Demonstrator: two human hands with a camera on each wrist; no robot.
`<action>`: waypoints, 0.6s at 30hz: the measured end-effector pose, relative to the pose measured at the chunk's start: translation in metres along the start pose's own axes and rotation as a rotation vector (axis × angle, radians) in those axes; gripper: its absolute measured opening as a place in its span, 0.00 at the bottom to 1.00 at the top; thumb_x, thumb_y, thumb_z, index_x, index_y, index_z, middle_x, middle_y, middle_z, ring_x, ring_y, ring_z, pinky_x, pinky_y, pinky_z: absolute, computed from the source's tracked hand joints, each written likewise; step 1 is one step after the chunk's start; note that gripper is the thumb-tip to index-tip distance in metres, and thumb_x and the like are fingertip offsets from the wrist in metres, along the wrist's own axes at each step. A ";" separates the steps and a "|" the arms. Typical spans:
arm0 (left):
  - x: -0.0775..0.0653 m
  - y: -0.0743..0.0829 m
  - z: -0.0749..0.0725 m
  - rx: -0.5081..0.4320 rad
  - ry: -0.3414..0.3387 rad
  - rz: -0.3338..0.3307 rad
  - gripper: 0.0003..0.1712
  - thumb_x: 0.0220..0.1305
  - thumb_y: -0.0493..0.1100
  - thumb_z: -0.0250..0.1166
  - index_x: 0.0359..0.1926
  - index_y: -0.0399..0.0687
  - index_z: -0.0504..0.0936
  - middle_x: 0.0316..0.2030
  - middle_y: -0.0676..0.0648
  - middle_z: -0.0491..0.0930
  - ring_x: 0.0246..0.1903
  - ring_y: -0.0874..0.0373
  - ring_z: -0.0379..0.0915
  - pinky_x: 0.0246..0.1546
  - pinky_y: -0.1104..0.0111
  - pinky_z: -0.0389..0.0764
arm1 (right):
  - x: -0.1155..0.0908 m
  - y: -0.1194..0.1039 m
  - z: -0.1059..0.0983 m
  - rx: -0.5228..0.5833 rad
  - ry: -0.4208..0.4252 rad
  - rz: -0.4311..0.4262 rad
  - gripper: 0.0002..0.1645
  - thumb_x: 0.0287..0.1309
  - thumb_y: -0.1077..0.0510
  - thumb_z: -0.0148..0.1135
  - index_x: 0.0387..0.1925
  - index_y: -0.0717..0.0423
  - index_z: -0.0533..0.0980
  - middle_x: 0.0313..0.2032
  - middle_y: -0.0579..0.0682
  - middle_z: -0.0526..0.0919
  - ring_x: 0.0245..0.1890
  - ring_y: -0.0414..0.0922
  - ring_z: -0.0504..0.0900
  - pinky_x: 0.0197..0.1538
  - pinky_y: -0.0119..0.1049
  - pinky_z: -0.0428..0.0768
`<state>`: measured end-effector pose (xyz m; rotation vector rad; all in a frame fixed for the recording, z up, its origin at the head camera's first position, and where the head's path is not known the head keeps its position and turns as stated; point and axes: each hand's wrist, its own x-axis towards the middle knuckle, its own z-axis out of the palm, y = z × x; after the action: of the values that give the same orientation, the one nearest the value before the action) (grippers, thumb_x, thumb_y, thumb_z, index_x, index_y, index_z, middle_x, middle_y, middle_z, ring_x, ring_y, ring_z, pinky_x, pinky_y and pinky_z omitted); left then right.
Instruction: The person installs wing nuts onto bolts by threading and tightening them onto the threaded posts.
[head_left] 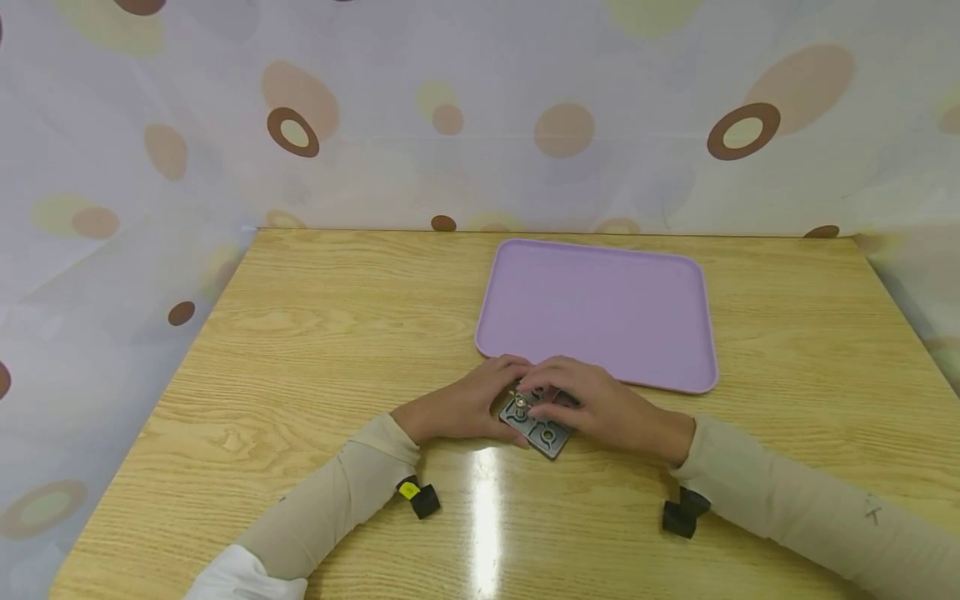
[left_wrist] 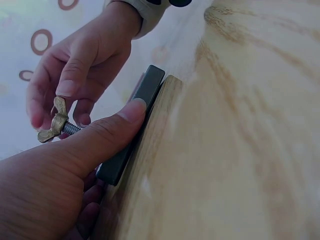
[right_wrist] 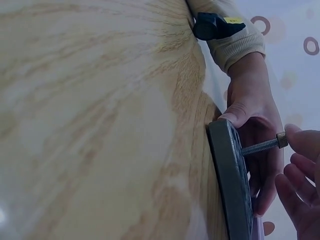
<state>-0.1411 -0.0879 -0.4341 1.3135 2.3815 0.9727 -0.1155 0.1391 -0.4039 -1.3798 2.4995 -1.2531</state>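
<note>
A small dark metal plate (head_left: 553, 450) with round holes lies flat on the table. My left hand (head_left: 468, 408) grips it by its edges, the thumb (left_wrist: 112, 131) along its near side. From the plate rises a threaded bolt (right_wrist: 260, 147), carrying a brass wing nut (left_wrist: 59, 121) at its upper end. Thumb and fingers of my right hand (head_left: 607, 408) are curled about the wing nut, the thumb touching one wing. The right hand's other fingers are bent loosely beside the bolt. In the head view the hands partly hide the plate's far side.
A purple tray (head_left: 600, 308) lies just beyond the hands, its near edge close to the right hand. The wood-grain table (head_left: 337, 333) ends at a patterned cloth (head_left: 495, 100) at the back. Black wrist cameras hang below both sleeves.
</note>
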 end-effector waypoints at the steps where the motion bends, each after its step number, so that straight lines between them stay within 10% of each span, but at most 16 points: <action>1: 0.000 0.000 0.000 0.003 -0.001 0.000 0.50 0.44 0.60 0.73 0.65 0.48 0.62 0.61 0.50 0.60 0.60 0.61 0.54 0.62 0.69 0.57 | 0.000 0.000 0.000 -0.003 -0.002 0.003 0.20 0.57 0.54 0.63 0.52 0.49 0.75 0.51 0.42 0.75 0.48 0.39 0.74 0.49 0.34 0.75; 18: 0.001 -0.004 0.001 0.000 -0.009 0.010 0.49 0.45 0.61 0.72 0.65 0.50 0.62 0.61 0.51 0.59 0.60 0.62 0.54 0.61 0.69 0.58 | 0.003 -0.001 0.002 -0.019 -0.023 -0.017 0.23 0.57 0.54 0.63 0.54 0.55 0.74 0.55 0.44 0.74 0.53 0.39 0.72 0.51 0.35 0.75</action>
<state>-0.1437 -0.0876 -0.4369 1.3289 2.3703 0.9667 -0.1159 0.1352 -0.4038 -1.4146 2.4967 -1.2122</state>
